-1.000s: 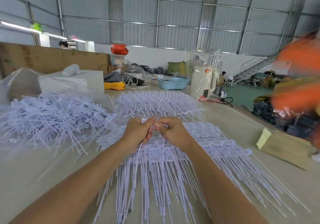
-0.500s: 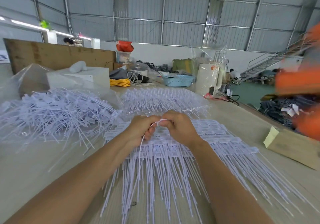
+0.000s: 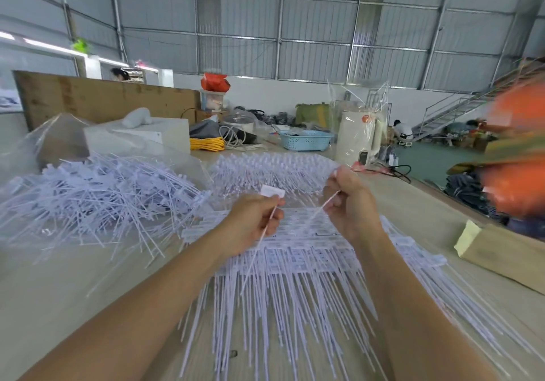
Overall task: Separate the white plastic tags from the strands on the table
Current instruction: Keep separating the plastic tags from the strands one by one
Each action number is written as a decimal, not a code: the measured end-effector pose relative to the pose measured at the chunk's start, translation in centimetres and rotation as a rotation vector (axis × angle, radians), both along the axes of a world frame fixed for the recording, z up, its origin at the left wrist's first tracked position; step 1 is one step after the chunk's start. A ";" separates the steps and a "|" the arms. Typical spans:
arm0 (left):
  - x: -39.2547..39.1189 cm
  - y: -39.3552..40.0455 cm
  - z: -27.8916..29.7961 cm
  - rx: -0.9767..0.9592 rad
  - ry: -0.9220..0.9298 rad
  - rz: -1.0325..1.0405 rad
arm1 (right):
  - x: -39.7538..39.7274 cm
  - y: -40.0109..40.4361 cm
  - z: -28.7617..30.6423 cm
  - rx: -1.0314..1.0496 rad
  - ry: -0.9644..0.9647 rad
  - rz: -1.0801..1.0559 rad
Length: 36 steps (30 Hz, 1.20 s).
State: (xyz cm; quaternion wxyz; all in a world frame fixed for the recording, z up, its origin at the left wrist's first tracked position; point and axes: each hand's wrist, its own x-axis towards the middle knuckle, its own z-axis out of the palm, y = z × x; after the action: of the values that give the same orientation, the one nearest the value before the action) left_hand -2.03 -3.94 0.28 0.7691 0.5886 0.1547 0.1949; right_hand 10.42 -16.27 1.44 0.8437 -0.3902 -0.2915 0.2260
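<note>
Step in hand: pulling one tag free of its neighbour; judged from the two hands held apart above the sheet of joined tags [image 3: 298,251], the break looks already made.
Left hand [image 3: 253,223]: fingers curled and pinching a single tag [image 3: 272,191] just below its flat white head, its thin strand trailing down over the sheet.
Right hand [image 3: 351,203]: fingers clamped on a second strand [image 3: 320,209], which slants down toward the sheet; whether this strand is free or joined to the sheet, I cannot tell.
Doing it well: grip close to the head, snap sideways rather than tug along the strand, which would probably stretch or bend it; drop the freed piece on the loose pile [image 3: 94,195] left of the sheet.
Where the work lies: the sheet is directly under both hands on the table [image 3: 59,298]; a second fanned sheet [image 3: 271,171] lies beyond it.
Counts: hands, two; tags held, two; loose pile, one, pieces too many and tangled to count; sheets, at least two; cardboard box [image 3: 507,255] right of the sheet, one; blue basket [image 3: 306,139] far behind, one.
</note>
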 end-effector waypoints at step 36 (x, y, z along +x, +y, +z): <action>-10.2 16.6 3.6 0.801 0.404 1.190 | -1.4 4.4 -4.5 -0.425 -0.453 -0.363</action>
State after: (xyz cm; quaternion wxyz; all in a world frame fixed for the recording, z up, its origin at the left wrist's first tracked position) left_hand -12.25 12.66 3.88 0.2167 0.6650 0.5029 0.5079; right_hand 9.03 -11.91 -3.09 0.6841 -0.6424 -0.3435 0.0358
